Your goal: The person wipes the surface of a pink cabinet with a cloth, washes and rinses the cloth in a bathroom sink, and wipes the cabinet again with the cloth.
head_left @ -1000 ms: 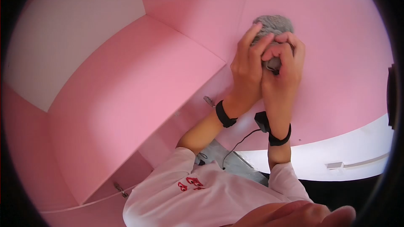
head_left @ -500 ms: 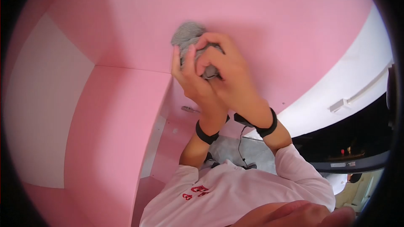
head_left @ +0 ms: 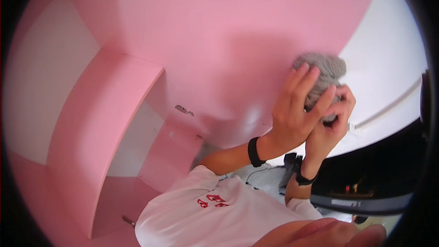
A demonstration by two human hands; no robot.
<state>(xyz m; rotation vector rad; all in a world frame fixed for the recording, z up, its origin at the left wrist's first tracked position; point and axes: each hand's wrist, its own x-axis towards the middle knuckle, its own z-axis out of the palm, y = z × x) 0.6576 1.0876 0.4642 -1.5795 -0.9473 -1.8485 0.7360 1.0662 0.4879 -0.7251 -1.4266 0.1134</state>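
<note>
A crumpled grey cloth (head_left: 331, 66) with a ribbed surface is bunched up at the right, in front of where the pink panel meets the white one. My left hand (head_left: 292, 107) is wrapped on its left side, the fingers lying over the front. Around the lower right part curl the fingers of my right hand (head_left: 336, 114), close to the left thumb. Much of the cloth is hidden by both hands. Each wrist wears a black band.
A large pink panel (head_left: 206, 23) spans the view. On the left, a pink divider (head_left: 98, 105) juts out beside a pale panel (head_left: 55, 73). Metal hinge pieces (head_left: 184, 110) sit on the pink surfaces. A curved white panel (head_left: 379, 73) with a long strip stands at the right.
Both hands have moved to the right with the grey cloth, from near the pink divider to beside the white panel. The view has shifted slightly.
</note>
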